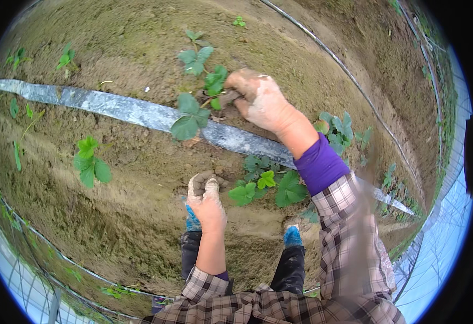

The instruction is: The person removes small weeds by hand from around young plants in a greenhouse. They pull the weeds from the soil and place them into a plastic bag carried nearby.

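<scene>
My right hand (256,99), soiled with mud, has its fingers curled at the base of a strawberry plant (215,81) on the far side of the flat irrigation tape (131,109). Whether the fingertips grip a stem or soil cannot be told. One of that plant's leaves (189,117) lies over the tape. My left hand (207,194), also muddy, is held with curled fingers above the soil on the near side; what may be in it is hidden. Just right of it grows another strawberry plant (290,189).
A smaller plant (91,164) grows at the left, and more leaves (337,131) stand beyond my right wrist. A thin hose (341,67) curves along the bed's far side. My blue-covered feet (292,237) are at the near edge. Plastic sheeting (443,239) bounds the right.
</scene>
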Available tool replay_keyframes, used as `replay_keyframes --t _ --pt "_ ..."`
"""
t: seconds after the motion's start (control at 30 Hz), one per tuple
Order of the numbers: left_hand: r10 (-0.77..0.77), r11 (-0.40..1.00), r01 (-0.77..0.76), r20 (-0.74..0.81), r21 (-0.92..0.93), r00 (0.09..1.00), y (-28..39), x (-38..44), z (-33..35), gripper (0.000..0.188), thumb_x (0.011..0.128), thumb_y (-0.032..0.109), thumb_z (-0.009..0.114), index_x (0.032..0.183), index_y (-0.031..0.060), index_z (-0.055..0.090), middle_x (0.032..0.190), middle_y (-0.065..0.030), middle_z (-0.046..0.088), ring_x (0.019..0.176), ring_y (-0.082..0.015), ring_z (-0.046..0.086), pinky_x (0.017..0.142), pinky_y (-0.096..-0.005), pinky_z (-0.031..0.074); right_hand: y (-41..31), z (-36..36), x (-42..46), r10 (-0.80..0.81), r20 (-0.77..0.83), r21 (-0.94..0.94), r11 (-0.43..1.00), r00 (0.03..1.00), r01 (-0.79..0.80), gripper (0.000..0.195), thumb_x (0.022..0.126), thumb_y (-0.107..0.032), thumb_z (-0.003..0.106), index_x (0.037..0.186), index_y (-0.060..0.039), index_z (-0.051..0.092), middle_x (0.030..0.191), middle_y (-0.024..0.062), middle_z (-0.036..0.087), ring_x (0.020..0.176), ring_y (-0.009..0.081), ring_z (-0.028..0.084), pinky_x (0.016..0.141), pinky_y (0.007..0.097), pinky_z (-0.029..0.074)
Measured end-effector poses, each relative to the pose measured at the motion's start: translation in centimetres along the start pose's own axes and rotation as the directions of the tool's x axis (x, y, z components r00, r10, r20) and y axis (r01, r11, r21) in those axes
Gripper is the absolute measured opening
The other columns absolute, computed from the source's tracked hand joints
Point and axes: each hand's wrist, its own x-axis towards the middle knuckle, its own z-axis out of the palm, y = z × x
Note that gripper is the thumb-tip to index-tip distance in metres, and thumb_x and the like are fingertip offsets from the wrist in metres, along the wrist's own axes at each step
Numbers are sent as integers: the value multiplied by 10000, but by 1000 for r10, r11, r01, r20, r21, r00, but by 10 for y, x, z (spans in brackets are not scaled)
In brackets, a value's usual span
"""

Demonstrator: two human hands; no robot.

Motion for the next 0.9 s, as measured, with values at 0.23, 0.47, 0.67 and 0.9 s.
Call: replay_keyframes --t 0.23,0.47,0.67,0.9 --pt "-22 1000 22 -9 -22 1000 7 8 -14 101 850 22 496 939 11 543 754 -66 590 637 -149 583 581 -271 473 24 -32 34 406 49 15 913 913 -407 202 787 -173 617 905 -9 615 845 145 637 696 213 603 650 324 487" --pt "-60 995 59 -17 -75 998 17 12 -17 105 848 19 495 943 11 540 764 -63 589 642 -148 588 593 -264 474 -15 -14 101 437 365 -310 890 822 -335 469 700 -372 684 979 -4 604 920 231 618 907 334 598 775 383 476" --pt "-46 997 44 -25 -62 999 15 15 -20 99 849 23 490 935 23 539 754 -61 586 634 -149 584 581 -267 467 -20 -6 85 366 168 -121 929 915 -349 377 670 -178 639 976 34 578 907 241 613 890 358 596 768 381 476" --pt "-65 997 65 0 -38 998 17 9 -16 98 849 25 490 935 12 534 761 -64 584 646 -152 587 587 -273 468 -6 -2 31 506 -156 -220 820 848 -529 272 671 -108 601 907 12 538 857 248 604 845 383 599 751 398 491"
